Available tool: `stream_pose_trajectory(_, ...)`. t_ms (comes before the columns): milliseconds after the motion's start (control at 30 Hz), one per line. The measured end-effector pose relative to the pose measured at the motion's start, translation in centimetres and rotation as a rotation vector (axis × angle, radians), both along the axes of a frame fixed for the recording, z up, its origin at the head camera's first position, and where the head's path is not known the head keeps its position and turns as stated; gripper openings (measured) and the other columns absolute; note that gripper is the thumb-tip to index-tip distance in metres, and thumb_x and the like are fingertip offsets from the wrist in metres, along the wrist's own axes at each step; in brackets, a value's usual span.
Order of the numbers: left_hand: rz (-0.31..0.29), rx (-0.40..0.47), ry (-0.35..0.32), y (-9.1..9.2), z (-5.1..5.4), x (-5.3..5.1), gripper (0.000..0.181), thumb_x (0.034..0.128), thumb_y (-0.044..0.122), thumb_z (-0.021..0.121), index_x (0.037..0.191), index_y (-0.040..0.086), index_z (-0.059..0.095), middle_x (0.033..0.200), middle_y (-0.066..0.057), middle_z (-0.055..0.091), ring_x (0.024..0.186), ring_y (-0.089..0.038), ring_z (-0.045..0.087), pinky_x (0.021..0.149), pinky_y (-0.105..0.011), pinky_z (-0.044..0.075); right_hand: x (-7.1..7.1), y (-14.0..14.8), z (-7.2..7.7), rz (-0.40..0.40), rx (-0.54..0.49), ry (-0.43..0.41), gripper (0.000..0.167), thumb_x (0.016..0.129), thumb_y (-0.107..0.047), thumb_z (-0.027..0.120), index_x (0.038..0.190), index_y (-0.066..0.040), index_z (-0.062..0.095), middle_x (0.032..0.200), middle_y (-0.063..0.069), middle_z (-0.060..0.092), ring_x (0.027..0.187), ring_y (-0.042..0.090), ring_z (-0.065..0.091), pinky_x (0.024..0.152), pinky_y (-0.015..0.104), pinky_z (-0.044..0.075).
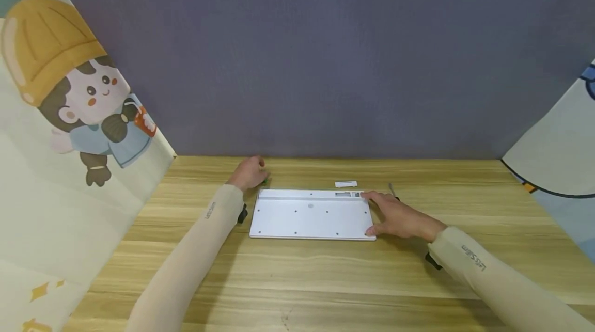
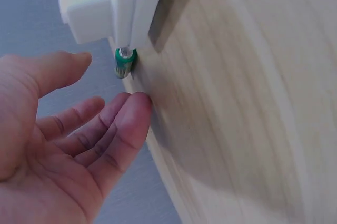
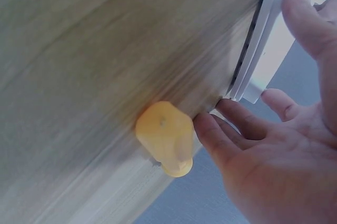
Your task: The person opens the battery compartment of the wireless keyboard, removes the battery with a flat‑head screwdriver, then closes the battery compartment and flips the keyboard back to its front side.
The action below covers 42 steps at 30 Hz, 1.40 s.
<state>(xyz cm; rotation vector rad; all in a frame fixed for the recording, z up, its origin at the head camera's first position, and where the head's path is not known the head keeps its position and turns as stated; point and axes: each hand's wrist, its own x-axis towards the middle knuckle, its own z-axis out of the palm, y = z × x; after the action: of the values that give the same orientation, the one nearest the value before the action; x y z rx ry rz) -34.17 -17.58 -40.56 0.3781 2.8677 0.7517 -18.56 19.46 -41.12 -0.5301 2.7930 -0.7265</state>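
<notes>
A white keyboard [image 1: 311, 221] lies face down on the table, its small battery compartment [image 1: 344, 194] uncovered near the back right. My left hand [image 1: 249, 173] is behind the keyboard's back left corner, fingers loosely bent and holding nothing. Just beyond those fingertips, a green battery [image 2: 125, 63] lies on the table by the keyboard's end. At the right edge, my right hand [image 1: 395, 215] rests on the keyboard, thumb at the front corner and index finger beside the compartment. Its other fingers reach down beside the edge, close to a yellow handle [image 3: 166, 134].
A small white battery cover [image 1: 346, 184] lies behind the keyboard. A thin grey rod [image 1: 391, 187] shows behind the right hand, partly hidden by it. A dark grey panel [image 1: 316, 63] stands along the back edge of the wooden table [image 1: 297, 280].
</notes>
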Motion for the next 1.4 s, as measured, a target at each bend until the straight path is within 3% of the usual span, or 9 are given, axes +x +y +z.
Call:
stream_pose_trajectory(133,-0.082,0.006,0.015,-0.8,0.2,0.8,0.043,0.0925,0.021,0.060,0.128,0.000,0.050,0.097,-0.012,0.062,0.082,-0.023,0.058,0.075,-0.039,0.049,1.4,-0.8,0.2,-0.023,0.007,-0.002,0.091,0.074,-0.044,0.076,0.144,-0.006,0.032,0.144,0.022,0.035,0.130,0.044,0.029,0.099,0.059,0.029)
stream_pose_trajectory(333,-0.388,-0.029,0.098,-2.3,0.1,2.0,0.032,0.0935,0.008,0.057,0.125,0.004,0.059,0.113,-0.010,0.060,0.099,-0.024,0.057,0.085,-0.039,0.048,3.6,-2.1,0.3,-0.060,0.011,-0.009,0.092,0.074,-0.045,0.076,0.145,-0.007,0.031,0.145,0.022,0.034,0.130,0.045,0.028,0.100,0.060,0.028)
stream_pose_trajectory(400,-0.461,-0.042,0.106,-2.7,-0.1,2.3,0.029,0.0936,0.006,0.057,0.122,0.006,0.063,0.117,-0.009,0.059,0.104,-0.024,0.056,0.090,-0.039,0.046,4.3,-2.6,0.3,-0.072,0.009,-0.009,0.092,0.074,-0.045,0.076,0.145,-0.007,0.031,0.145,0.022,0.034,0.130,0.045,0.028,0.100,0.060,0.028)
stream_pose_trajectory(433,-0.470,-0.050,0.104,-2.7,-0.2,2.2,0.028,0.0933,0.006,0.058,0.120,0.006,0.064,0.115,-0.008,0.059,0.103,-0.023,0.057,0.090,-0.038,0.046,4.2,-2.5,0.2,-0.073,0.008,-0.011,0.092,0.074,-0.045,0.076,0.145,-0.007,0.031,0.145,0.022,0.034,0.130,0.045,0.028,0.100,0.060,0.028)
stream_pose_trajectory(767,-0.381,-0.041,0.086,-2.1,-1.0,1.7,0.027,0.0897,0.004,0.063,0.116,0.009,0.067,0.102,-0.004,0.060,0.093,-0.018,0.056,0.086,-0.037,0.047,3.4,-1.9,-0.2,-0.059,-0.007,-0.006,0.092,0.073,-0.044,0.077,0.145,-0.007,0.032,0.145,0.021,0.034,0.130,0.045,0.029,0.099,0.060,0.028)
stream_pose_trajectory(1400,-0.370,-0.042,0.079,-1.0,-1.0,0.8,0.031,0.0885,0.005,0.065,0.119,0.011,0.066,0.095,-0.003,0.057,0.087,-0.017,0.054,0.082,-0.037,0.046,1.6,-0.2,-0.3,-0.022,-0.001,0.005,0.092,0.073,-0.044,0.077,0.145,-0.007,0.032,0.144,0.023,0.035,0.129,0.045,0.030,0.099,0.060,0.029)
